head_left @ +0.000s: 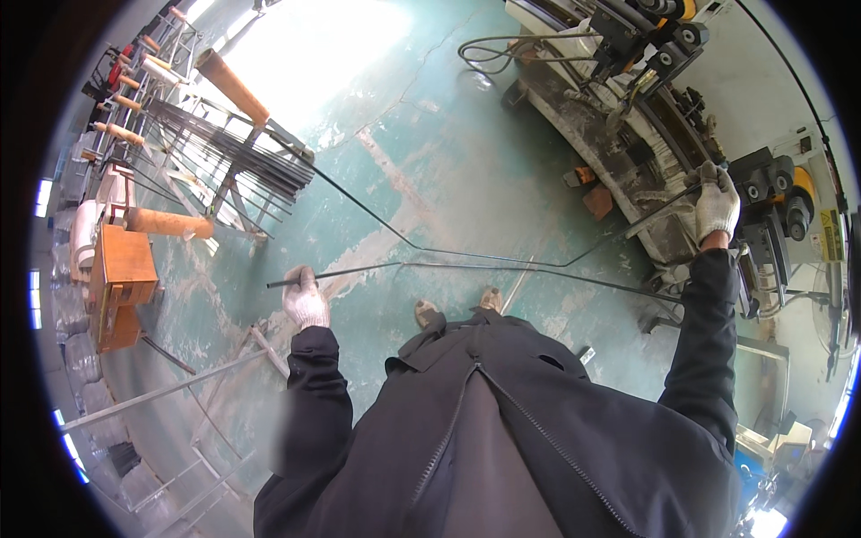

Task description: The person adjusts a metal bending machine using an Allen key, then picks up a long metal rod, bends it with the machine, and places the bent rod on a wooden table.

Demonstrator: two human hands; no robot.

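Both my hands wear pale work gloves. My left hand [306,299] is closed around a thin dark metal rod [359,270] close to its left end. That rod has a slight bend and runs right across in front of me toward the machine. Out to the far right, my right hand [717,204] grips the end of a second bent rod [489,256]. This one slopes down to a bend, runs nearly level, then bends up and away toward the rack on the left. In the middle the two rods lie close together; whether they touch I cannot tell.
A rack holds a bundle of straight dark rods [256,161] at the left, near cardboard tubes [231,85] and an orange-brown box [126,269]. Along the right stands a long machine [610,134] with rollers and cables. A metal frame [179,394] stands at lower left.
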